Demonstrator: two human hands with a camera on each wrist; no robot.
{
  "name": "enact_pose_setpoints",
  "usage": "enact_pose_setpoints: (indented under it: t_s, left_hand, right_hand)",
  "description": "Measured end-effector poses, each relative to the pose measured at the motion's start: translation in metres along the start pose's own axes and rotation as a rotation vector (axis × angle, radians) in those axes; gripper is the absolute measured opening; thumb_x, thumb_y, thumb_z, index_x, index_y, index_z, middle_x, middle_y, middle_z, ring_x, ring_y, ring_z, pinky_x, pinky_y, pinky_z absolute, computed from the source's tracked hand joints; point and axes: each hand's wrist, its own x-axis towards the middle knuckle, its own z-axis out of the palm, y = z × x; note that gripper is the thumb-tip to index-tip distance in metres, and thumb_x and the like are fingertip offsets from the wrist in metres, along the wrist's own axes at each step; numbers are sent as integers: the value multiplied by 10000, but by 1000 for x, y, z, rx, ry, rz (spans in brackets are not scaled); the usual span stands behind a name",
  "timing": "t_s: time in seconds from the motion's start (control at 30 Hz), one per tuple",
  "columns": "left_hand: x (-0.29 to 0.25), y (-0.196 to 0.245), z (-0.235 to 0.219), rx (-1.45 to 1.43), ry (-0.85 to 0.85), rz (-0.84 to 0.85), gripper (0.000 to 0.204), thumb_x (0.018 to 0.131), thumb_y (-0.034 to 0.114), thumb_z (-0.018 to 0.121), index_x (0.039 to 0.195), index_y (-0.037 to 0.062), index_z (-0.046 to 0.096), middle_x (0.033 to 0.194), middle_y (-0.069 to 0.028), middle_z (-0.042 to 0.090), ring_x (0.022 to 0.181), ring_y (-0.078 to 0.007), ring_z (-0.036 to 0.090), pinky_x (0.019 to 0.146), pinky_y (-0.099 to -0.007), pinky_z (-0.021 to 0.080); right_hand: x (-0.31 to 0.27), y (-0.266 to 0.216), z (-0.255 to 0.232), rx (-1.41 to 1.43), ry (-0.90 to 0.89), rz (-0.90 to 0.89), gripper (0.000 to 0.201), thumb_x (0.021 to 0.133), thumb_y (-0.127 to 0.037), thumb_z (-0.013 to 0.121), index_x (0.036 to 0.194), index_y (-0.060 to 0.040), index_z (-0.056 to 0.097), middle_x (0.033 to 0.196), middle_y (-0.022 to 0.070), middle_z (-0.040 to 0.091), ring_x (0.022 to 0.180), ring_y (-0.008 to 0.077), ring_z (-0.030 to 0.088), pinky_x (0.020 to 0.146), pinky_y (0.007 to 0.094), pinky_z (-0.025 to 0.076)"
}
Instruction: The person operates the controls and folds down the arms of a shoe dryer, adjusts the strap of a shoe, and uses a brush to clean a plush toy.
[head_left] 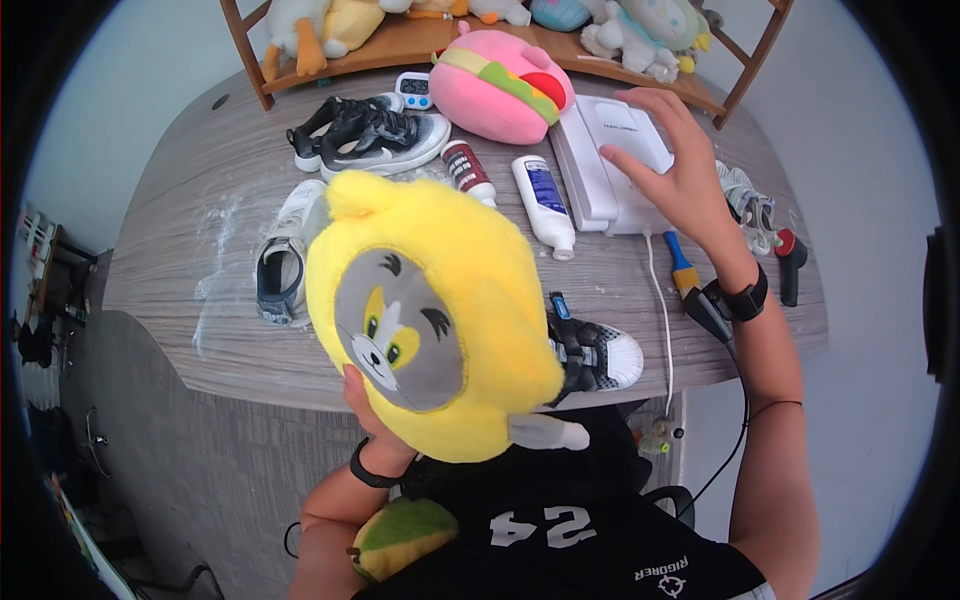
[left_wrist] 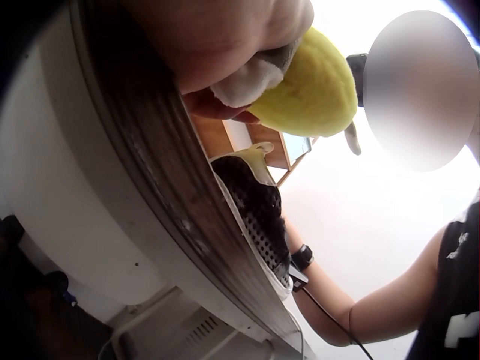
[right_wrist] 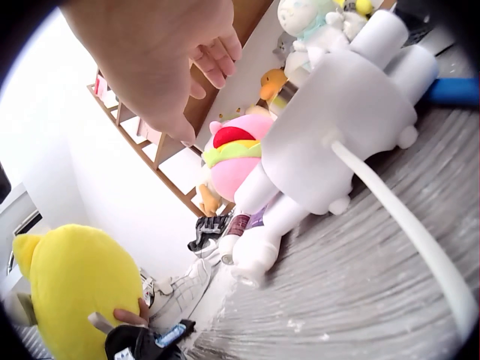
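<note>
A yellow plush toy (head_left: 490, 290) with a grey animal face is held up by my left hand (head_left: 374, 420), which grips it low at the face side, thumb in front. In the left wrist view, a grey-and-white limb (left_wrist: 251, 79) of the toy lies right against that hand. My right hand (head_left: 685, 180) is raised over a white appliance (head_left: 590, 165), fingers spread and holding nothing. The right wrist view shows the appliance's white body (right_wrist: 330, 127) with thick tubes and a cable, below the hand.
Around them are shoes (head_left: 385, 140), a dark sneaker (head_left: 610, 358), two bottles (head_left: 545, 200), a timer (head_left: 413, 90), a pink burger-like plush (head_left: 490, 95) and a blue-yellow brush (head_left: 682, 265). A white cord (head_left: 660, 320) crosses the table's front edge. A shelf (head_left: 400, 58) with plush toys stands behind.
</note>
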Motion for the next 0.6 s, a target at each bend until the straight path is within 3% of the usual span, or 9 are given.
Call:
enact_pose_setpoints:
  t_s: [0.07, 0.1, 0.13, 0.2, 0.23, 0.27, 0.33, 0.47, 0.6]
  left_hand:
    - [-2, -1, -4, -5, 135, -55, 1020, 965, 760, 499, 1689, 98, 222, 1665, -218, 388, 1465, -449, 475, 1177, -628, 450]
    - [-3, -1, -5, -26, 65, -53, 1044, 971, 771, 494, 1689, 72, 200, 1679, -237, 358, 1476, -442, 465, 1193, -612, 434]
    - [-5, -8, -5, -33, 66, -45, 1044, 971, 771, 494, 1689, 72, 200, 1679, -237, 358, 1476, -442, 465, 1193, -612, 434]
    - [-2, -11, 39, -262, 78, 157, 665, 1003, 465, 700, 1362, -87, 603, 1211, -253, 734, 1042, -330, 753, 889, -402, 631]
    - [-5, -11, 16, -151, -54, 74, 928, 978, 590, 693, 1543, -91, 413, 1400, -263, 659, 1220, -361, 700, 1028, -411, 597]
    - [-5, -4, 16, -157, -45, 86, 928, 978, 590, 693, 1543, -91, 413, 1400, -263, 659, 1220, -361, 700, 1028, -411, 597]
    - [-7, 10, 19, 113, -116, -138, 1081, 975, 791, 489, 1684, 35, 183, 1685, -254, 335, 1486, -431, 455, 1211, -592, 417]
    - [-11, 12, 16, 109, -102, -143, 1077, 976, 742, 583, 1666, 8, 202, 1655, -244, 376, 1482, -409, 465, 1197, -551, 442]
    - [-20, 4, -7, -11, -89, -204, 1074, 933, 738, 662, 1636, 17, 287, 1583, -211, 472, 1414, -342, 544, 1160, -500, 491]
  right_hand:
    - [17, 7, 6, 46, 44, 83, 670, 845, -329, 885, 1395, -46, 630, 1385, 165, 644, 1279, 353, 632, 1098, 453, 497]
    - [25, 11, 11, 55, 39, 62, 818, 819, -384, 910, 1472, -27, 570, 1436, 191, 629, 1310, 355, 621, 1117, 462, 487]
    - [32, 13, 16, 54, 34, 53, 818, 819, -384, 910, 1472, -27, 570, 1436, 191, 629, 1310, 355, 621, 1117, 462, 487]
    - [48, 11, 30, 9, -2, 48, 948, 808, -414, 923, 1540, 2, 488, 1468, 247, 602, 1347, 381, 597, 1141, 473, 471]
    - [59, 13, 36, 7, -71, 71, 1128, 774, -486, 936, 1615, 18, 378, 1490, 294, 572, 1386, 402, 568, 1166, 483, 451]
    - [67, 15, 45, 13, -82, 60, 1128, 774, -486, 936, 1615, 18, 378, 1490, 294, 572, 1386, 402, 568, 1166, 483, 451]
    - [78, 20, 63, -76, -128, 60, 1244, 730, -540, 945, 1652, 7, 315, 1500, 303, 560, 1410, 415, 549, 1190, 484, 431]
    - [90, 4, 82, -10, -243, 136, 1371, 689, -524, 968, 1700, -24, 189, 1502, 315, 563, 1400, 422, 566, 1196, 463, 424]
    - [100, 5, 91, -22, -300, 235, 1178, 708, -427, 940, 1622, -21, 317, 1450, 286, 594, 1332, 426, 604, 1114, 493, 494]
